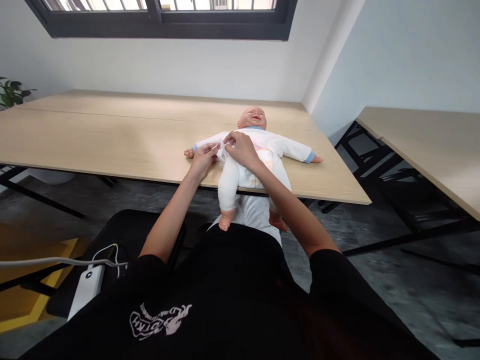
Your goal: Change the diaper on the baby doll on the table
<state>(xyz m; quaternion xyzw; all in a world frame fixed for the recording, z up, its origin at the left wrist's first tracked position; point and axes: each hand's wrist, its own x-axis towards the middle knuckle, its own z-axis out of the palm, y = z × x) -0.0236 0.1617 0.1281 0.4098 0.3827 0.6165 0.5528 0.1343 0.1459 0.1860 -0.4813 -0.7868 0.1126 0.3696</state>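
A baby doll [228, 182] in a white outfit with blue cuffs lies on its back at the table's front edge, its legs hanging over. Around its hips is a white diaper [250, 177] with a faint coloured print. At the diaper's side by the doll's hip, my left hand [204, 156] has its fingers closed on the diaper's edge. My right hand [241, 147] pinches the same side of the diaper, just right of the left hand, over the doll's belly. The exact bit between the right fingertips is too small to make out.
The wooden table [123, 130] runs along the wall under a window. Another table [423, 140] stands at the right. A black chair [123, 235] with a white power bank [88, 287] and cables is at the lower left. A plant [13, 92] shows at far left.
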